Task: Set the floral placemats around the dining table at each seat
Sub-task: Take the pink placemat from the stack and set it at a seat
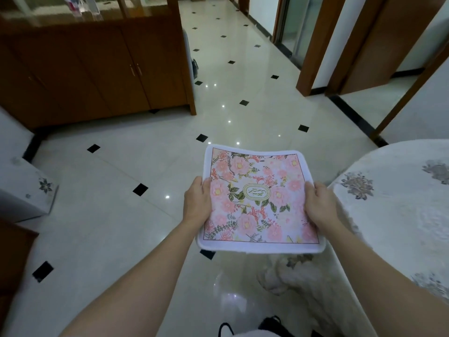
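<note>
A floral placemat (pixel 261 199) is held flat in mid-air at the centre of the frame, above the tiled floor (pixel 121 215). Its left edge is gripped by the left hand (pixel 196 203), thumb on top and fingers tucked beneath; its right edge is pinched likewise by the right hand (pixel 320 205). The mat (pink blossoms, white border, an oval emblem in the middle) is seen just beside the dining table (pixel 401 215), whose white cloth fills the right of the frame. A wooden cabinet (pixel 97 69) occupies the upper left.
</note>
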`<control>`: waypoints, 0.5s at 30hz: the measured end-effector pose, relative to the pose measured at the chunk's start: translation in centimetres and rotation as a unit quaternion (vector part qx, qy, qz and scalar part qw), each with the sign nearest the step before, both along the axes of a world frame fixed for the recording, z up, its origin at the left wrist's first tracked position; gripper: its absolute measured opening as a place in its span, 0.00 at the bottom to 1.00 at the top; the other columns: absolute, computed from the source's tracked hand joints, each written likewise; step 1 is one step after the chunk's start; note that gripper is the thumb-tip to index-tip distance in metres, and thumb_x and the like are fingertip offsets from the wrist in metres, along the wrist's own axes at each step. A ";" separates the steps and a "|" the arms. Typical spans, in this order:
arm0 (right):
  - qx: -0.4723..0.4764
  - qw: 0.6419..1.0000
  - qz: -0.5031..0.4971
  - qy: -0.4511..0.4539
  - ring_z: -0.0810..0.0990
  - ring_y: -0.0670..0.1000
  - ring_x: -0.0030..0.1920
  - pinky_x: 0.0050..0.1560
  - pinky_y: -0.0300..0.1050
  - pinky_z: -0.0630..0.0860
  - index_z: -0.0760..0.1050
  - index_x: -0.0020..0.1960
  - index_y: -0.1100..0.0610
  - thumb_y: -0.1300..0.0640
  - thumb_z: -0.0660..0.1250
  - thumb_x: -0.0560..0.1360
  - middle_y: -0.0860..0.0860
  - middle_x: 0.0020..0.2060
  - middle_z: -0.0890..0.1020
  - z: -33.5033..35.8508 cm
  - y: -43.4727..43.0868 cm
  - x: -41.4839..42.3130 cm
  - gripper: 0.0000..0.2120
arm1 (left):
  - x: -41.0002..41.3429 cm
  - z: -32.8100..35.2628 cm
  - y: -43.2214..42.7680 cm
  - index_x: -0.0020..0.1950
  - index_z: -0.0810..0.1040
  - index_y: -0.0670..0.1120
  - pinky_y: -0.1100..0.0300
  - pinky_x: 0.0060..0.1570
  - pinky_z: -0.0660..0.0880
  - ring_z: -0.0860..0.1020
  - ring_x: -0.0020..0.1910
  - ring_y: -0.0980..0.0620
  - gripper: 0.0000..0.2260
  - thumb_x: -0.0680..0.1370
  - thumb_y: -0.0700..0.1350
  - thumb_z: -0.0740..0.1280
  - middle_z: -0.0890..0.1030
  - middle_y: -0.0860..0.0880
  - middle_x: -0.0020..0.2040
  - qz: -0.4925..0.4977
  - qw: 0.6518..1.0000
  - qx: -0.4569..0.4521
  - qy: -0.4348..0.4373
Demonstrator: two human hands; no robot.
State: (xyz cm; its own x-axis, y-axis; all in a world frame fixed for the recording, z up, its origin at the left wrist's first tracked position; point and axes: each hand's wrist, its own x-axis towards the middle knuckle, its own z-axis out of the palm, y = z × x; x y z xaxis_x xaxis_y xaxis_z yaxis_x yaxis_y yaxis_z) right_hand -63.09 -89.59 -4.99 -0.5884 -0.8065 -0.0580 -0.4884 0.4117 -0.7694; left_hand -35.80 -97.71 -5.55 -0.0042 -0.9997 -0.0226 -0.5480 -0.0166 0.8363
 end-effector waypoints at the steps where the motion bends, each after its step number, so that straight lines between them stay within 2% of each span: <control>1: -0.003 1.000 -0.001 -0.003 0.75 0.57 0.43 0.40 0.48 0.66 0.73 0.47 0.63 0.51 0.53 0.82 0.56 0.41 0.78 -0.1 -1.3 0.0 0.17 | 0.0 -0.1 -1.3 0.45 0.70 0.39 0.57 0.33 0.69 0.71 0.34 0.52 0.16 0.84 0.51 0.55 0.73 0.49 0.36 -0.001 1.000 -0.001 -0.001; 5: 0.000 1.000 0.002 -0.008 0.75 0.59 0.43 0.42 0.48 0.66 0.72 0.47 0.63 0.51 0.53 0.82 0.58 0.42 0.78 -0.5 -7.0 0.0 0.17 | 0.1 -0.1 -6.7 0.44 0.70 0.41 0.62 0.30 0.67 0.71 0.33 0.53 0.16 0.84 0.51 0.55 0.73 0.49 0.36 0.000 1.000 -0.003 -0.004; 8: 0.000 1.000 0.008 -0.007 0.75 0.59 0.44 0.42 0.48 0.64 0.72 0.47 0.64 0.51 0.53 0.82 0.59 0.42 0.78 -0.7 -11.5 -0.3 0.17 | -0.1 -0.3 -11.2 0.46 0.71 0.39 0.56 0.34 0.70 0.72 0.35 0.50 0.17 0.84 0.51 0.55 0.75 0.47 0.38 0.003 1.000 -0.004 0.000; 11: -0.010 1.000 0.010 -0.021 0.75 0.61 0.44 0.41 0.49 0.67 0.71 0.47 0.65 0.52 0.53 0.82 0.60 0.42 0.78 -1.0 -16.7 -1.2 0.18 | -0.9 -0.4 -16.3 0.46 0.70 0.38 0.53 0.36 0.71 0.72 0.36 0.49 0.17 0.84 0.51 0.55 0.75 0.46 0.38 0.007 1.000 -0.004 0.001; 15: -0.031 0.998 0.002 -0.046 0.75 0.60 0.42 0.41 0.50 0.68 0.70 0.44 0.64 0.52 0.53 0.82 0.59 0.40 0.77 -1.4 -24.5 -3.3 0.17 | -3.3 -0.2 -24.3 0.45 0.70 0.38 0.52 0.37 0.70 0.71 0.36 0.48 0.17 0.84 0.51 0.55 0.74 0.47 0.37 0.003 1.000 -0.007 -0.012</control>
